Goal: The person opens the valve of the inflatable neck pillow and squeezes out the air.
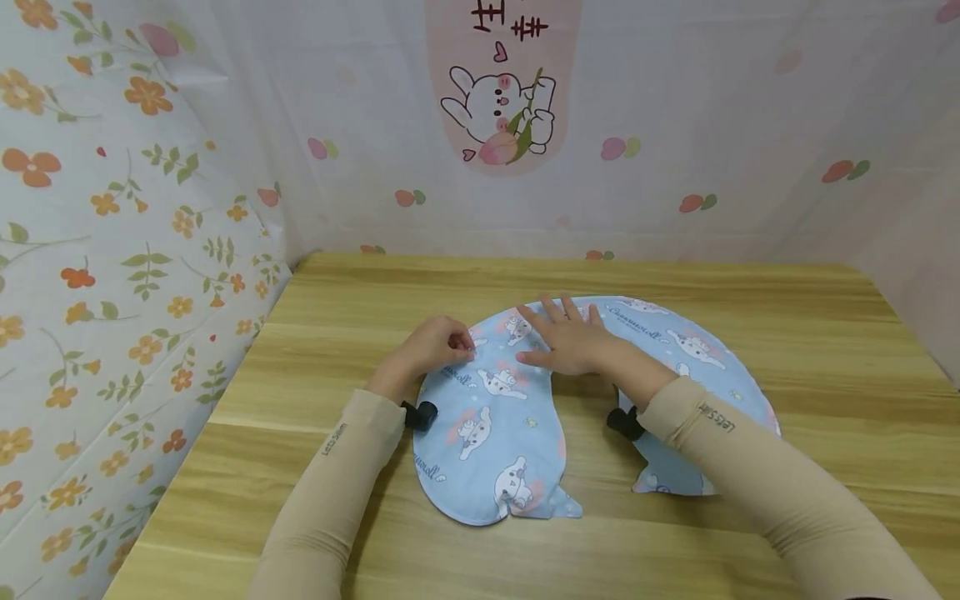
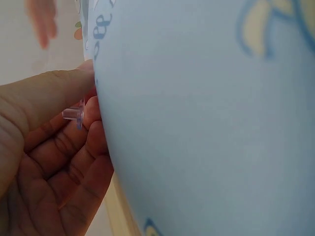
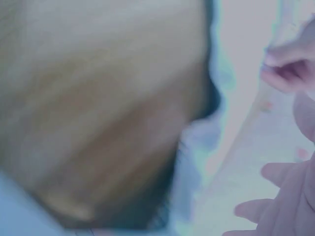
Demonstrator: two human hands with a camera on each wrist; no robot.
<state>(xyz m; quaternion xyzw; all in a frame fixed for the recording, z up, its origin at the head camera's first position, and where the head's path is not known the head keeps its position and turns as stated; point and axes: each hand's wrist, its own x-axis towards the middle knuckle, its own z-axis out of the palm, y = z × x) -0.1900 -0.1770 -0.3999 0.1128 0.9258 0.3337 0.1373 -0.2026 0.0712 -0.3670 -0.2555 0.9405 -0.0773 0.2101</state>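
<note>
A light blue U-shaped inflatable neck pillow [image 1: 487, 425] with white cartoon puppies lies on the wooden table, its two ends toward me. At the pillow's left edge, my left hand [image 1: 433, 346] has its thumb and fingers curled together. A clear plastic air valve [image 2: 74, 113] sticks out between these fingers in the left wrist view, and the thumb tip presses at the fabric edge beside it. My right hand [image 1: 570, 337], fingers spread, is over the upper curve of the pillow. The right wrist view is blurred and shows the spread fingers [image 3: 253, 210] at its lower right.
The wooden table [image 1: 360, 292] extends around the pillow. A floral curtain [image 1: 150, 250] hangs on the left, and a pale cloth with a rabbit print [image 1: 502, 108] covers the back. Black wrist cameras [image 1: 422, 415] are strapped over beige sleeves [image 1: 322, 492].
</note>
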